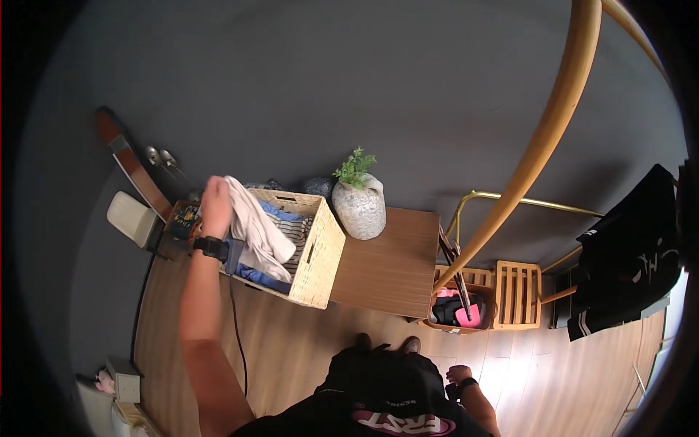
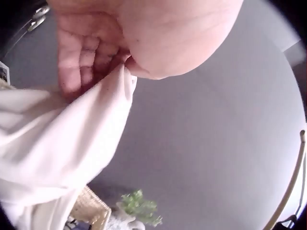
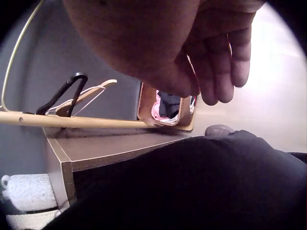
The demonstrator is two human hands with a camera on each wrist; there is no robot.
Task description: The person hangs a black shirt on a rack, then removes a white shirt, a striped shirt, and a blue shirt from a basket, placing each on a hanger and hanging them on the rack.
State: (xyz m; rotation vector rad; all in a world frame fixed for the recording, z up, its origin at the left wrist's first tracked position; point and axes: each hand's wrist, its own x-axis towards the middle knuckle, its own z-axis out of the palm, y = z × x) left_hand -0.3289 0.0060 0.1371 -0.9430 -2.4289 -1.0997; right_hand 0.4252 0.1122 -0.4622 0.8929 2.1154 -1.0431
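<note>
My left hand (image 1: pixel 215 208) pinches the top of a pale pinkish garment (image 1: pixel 256 217) and lifts it over the woven basket (image 1: pixel 325 258). The garment hangs in loose folds, and its lower part lies among blue and striped clothes in the basket. Close up in the left wrist view, thumb and fingers grip a gathered edge of the cloth; its full shape is hidden by the folds. Low beside my body, my right hand (image 1: pixel 459 374) holds nothing, its fingers (image 3: pixel 223 72) loosely bent.
A stone-textured vase (image 1: pixel 360 211) with a green plant stands on the brown cabinet (image 1: pixel 389 266), right of the basket. Beyond it are a brown bin (image 1: pixel 455 329) of clothes, a wooden rack pole (image 1: pixel 542 146) and a hanging black shirt (image 1: pixel 633 255). A white chair (image 1: pixel 131 218) is at left.
</note>
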